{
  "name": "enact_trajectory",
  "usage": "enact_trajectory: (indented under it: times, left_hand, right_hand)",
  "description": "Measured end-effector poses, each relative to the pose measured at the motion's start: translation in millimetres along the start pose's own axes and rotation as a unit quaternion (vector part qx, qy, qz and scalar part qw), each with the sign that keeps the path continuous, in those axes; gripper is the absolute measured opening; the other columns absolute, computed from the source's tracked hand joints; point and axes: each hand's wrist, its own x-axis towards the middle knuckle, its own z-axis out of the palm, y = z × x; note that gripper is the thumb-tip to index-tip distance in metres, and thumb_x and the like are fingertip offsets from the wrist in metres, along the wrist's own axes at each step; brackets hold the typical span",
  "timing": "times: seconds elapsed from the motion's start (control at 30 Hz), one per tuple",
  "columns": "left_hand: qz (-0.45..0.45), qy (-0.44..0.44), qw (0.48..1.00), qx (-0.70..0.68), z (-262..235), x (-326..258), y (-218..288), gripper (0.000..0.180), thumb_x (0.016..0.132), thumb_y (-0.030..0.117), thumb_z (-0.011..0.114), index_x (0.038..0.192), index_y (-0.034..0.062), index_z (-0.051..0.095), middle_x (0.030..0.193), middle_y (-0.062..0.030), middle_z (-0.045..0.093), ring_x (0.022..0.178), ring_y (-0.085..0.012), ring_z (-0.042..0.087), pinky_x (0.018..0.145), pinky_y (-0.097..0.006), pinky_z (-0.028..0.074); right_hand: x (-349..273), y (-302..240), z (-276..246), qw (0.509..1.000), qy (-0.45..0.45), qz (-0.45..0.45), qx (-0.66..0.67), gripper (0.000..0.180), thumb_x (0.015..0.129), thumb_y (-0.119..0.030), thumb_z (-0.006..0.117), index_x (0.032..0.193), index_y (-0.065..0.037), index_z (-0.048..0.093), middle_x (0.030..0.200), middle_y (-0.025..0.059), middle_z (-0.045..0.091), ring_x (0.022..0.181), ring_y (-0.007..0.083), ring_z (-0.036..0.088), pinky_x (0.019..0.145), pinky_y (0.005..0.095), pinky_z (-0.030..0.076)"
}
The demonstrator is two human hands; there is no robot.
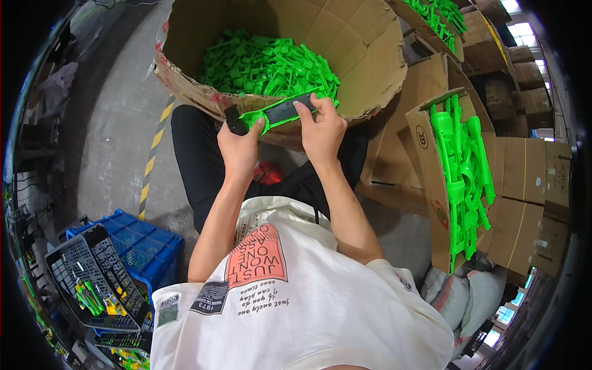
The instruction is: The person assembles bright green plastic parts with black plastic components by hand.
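Note:
Between both hands I hold a long green plastic part (251, 116) over the near rim of a big cardboard box. Set along it is a dark, flat rectangular panel (282, 111). My left hand (238, 150) is closed round the left end, its thumb on the green edge. A small black block (234, 121) sticks up by those fingers; whether it is joined to the part I cannot tell. My right hand (324, 131) grips the right end, thumb on the panel and fingers behind. Inside the box lies a heap of green plastic parts (265, 65).
The open cardboard box (364, 43) stands before my knees. At right, another carton (430, 185) holds long green pieces (459, 179), with stacked cartons (521, 169) behind. Blue crates (139, 243) and a black basket (92, 277) stand at lower left. Yellow-black tape (150, 163) crosses the floor.

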Motion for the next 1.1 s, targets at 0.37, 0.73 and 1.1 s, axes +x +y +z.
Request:
enact_trajectory:
  times: [0.37,0.73,1.1]
  left_hand:
    - [0.119,0.066,0.985,0.104,7.5,11.1,-7.6,0.059,0.069,0.024,0.086,0.112,-0.0058,0.059,0.103,-0.0155,0.068,0.095,-0.0240,0.064,0.088,-0.034,0.047]
    - [0.131,0.065,0.985,0.088,9.0,12.9,-5.1,0.055,0.072,0.014,0.084,0.118,-0.0024,0.057,0.112,-0.0110,0.064,0.103,-0.0193,0.060,0.093,-0.031,0.045]
    - [0.248,0.123,0.943,0.182,-9.8,-0.8,32.8,0.060,0.065,0.028,0.089,0.106,-0.0019,0.057,0.090,-0.0140,0.068,0.080,-0.0213,0.066,0.077,-0.034,0.051]
  right_hand:
    - [-9.8,0.3,1.8,0.988,0.074,-0.135,-0.023,0.021,0.081,-0.012,0.077,0.093,-0.001,0.063,0.093,0.0186,0.072,0.051,0.0198,0.058,0.050,0.0315,0.046]
    - [35.2,-8.5,-42.8,0.989,-0.110,-0.046,-0.091,0.033,0.072,-0.019,0.082,0.094,-0.001,0.067,0.079,0.0137,0.065,0.081,0.0329,0.066,0.072,0.0407,0.052]
    - [37.5,-34.2,-50.2,0.984,-0.174,0.037,-0.022,0.033,0.070,-0.014,0.086,0.073,-0.001,0.056,0.057,0.0025,0.054,0.050,0.0053,0.046,0.046,0.0271,0.037]
